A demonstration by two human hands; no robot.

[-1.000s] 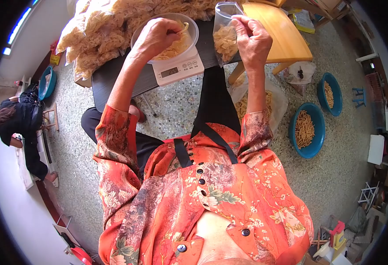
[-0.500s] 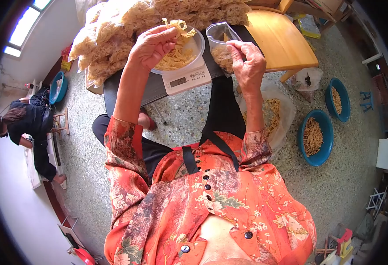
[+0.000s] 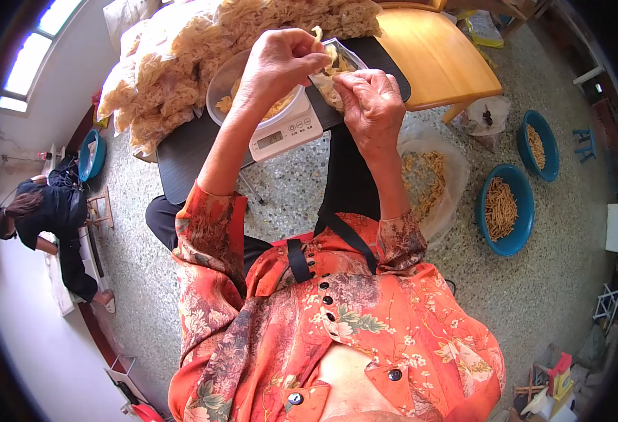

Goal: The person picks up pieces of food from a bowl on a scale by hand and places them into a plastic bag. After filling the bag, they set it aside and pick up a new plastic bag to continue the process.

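While right hand (image 3: 373, 107) pinches bag (image 3: 328, 91) — left hand (image 3: 281, 67) holds strip (image 3: 317, 34)

"Can you read the display (image 3: 270, 139) on the scale (image 3: 302, 131), near the table's (image 3: 189, 158) near edge?"
"Its digits are too small for me to be sure."
"And the bowl (image 3: 233, 70)?"
"My left hand (image 3: 281, 67) and wrist hide part of its rim and contents."
"The clear bag (image 3: 328, 91)?"
"My right hand (image 3: 373, 105) covers part of it."
"The table's far edge?"
"Mostly behind heaped bags (image 3: 175, 70), themselves cut off at the top of my view."
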